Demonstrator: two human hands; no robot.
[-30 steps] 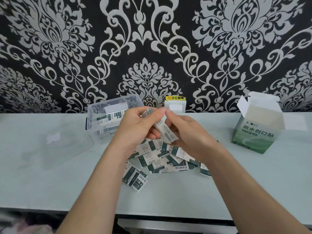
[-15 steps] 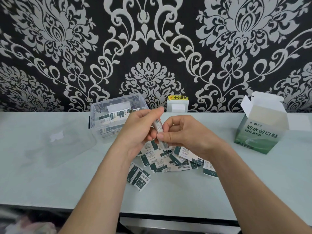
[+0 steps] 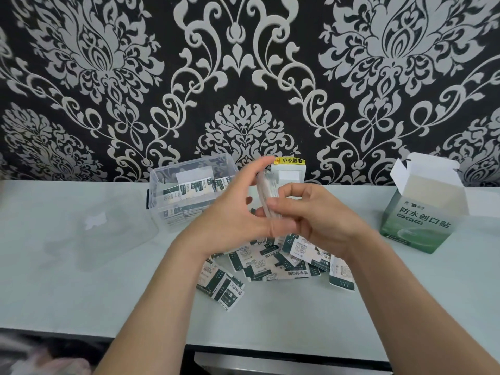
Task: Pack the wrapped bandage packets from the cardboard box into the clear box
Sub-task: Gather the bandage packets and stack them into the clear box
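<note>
A: What differs?
B: Left hand and right hand pinch the packet stack upright, tilted earlier, over loose packets mid-worktop.
A: Surroundings?
B: Left hand partly hides the clear box; cardboard box at right edge.

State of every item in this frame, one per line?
Clear box: open, partly filled.
Lid: off, lying left of it.
Cardboard box: upright, flaps open.
Loose packets: scattered on table.
Held packets: stacked, upright, between both hands.
Left hand: grips held packets.
Right hand: grips held packets.
</note>
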